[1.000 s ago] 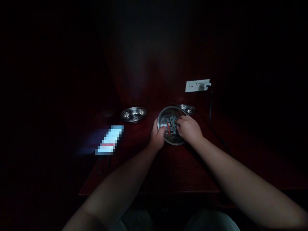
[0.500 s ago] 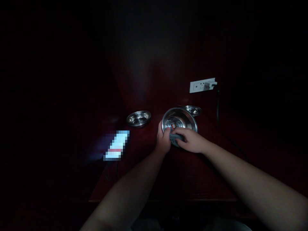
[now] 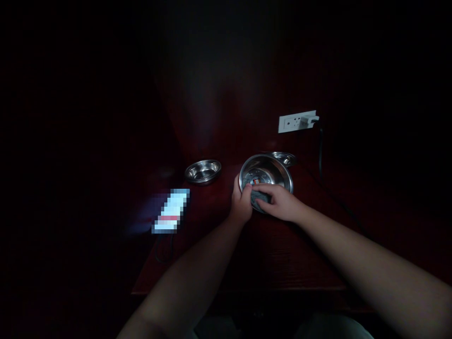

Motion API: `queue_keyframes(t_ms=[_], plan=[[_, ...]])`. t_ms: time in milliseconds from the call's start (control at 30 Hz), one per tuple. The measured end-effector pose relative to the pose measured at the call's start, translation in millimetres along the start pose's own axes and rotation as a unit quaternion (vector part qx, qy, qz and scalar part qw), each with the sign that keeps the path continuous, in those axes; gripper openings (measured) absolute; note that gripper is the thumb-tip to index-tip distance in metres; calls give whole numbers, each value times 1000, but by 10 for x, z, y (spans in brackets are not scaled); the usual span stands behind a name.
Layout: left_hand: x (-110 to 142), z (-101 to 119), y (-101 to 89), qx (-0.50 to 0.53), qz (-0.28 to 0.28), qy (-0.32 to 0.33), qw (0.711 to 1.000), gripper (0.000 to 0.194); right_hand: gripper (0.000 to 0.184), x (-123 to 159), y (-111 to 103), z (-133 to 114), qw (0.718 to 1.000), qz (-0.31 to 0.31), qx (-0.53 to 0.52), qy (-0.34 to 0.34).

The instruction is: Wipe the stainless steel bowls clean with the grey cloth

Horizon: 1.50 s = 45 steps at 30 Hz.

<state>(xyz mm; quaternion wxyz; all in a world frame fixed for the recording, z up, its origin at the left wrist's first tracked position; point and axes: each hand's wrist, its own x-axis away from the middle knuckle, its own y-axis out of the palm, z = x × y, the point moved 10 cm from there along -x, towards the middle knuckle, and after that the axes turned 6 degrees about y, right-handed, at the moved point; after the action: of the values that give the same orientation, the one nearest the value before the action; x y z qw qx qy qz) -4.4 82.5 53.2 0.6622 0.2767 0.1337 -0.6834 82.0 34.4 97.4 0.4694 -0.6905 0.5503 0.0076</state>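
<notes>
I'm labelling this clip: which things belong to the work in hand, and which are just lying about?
In the work:
- metal bowl, tilted, gripped by the left hand
- grey wad inside it, under the right hand

Lying about, untouched:
- shallow dish
- rear dish, partly hidden
- lit screen

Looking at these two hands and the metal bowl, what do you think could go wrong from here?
The tilted metal bowl might slip if the left hand loosens on its side. The grey cloth under the right hand could slide out of the bowl. If moved back, the bowl might knock the metal dish behind it.
</notes>
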Motion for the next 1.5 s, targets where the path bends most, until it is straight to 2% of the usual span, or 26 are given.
queue_keyframes(t_ms=[67, 167, 333, 600, 700, 867, 1067, 1300, 1500], plan=[[9, 26, 50, 13, -18, 5, 1000, 36, 31, -11, -20, -1, 999, 17, 30, -6], [26, 67, 127, 23, -47, 9, 999, 34, 28, -44, -2, -21, 991, 12, 131, -11], [21, 75, 132, 9, -40, 4, 999, 35, 27, -115, 12, -27, 952, 17, 304, 1], [5, 38, 75, -9, -23, -7, 1000, 36, 30, -122, -233, 369, 901, 41, 413, 128], [3, 21, 56, -22, -24, -1, 999, 38, 29, -93, -273, 457, 893, 34, 422, 151], [-16, -11, -72, -52, 18, -8, 998, 40, 22, -81, -166, 430, 896, 0, 418, 151], [-31, -9, -149, -76, 44, -15, 996, 37, 17, -60, -16, 341, 913, -54, 388, 115], [-29, -58, -154, -67, 46, -10, 997, 38, 18, -19, 50, 302, 963, -81, 244, 85], [-24, -105, -149, -52, 41, -17, 998, 38, 19, 1, 103, 230, 982, -101, 136, 79]])
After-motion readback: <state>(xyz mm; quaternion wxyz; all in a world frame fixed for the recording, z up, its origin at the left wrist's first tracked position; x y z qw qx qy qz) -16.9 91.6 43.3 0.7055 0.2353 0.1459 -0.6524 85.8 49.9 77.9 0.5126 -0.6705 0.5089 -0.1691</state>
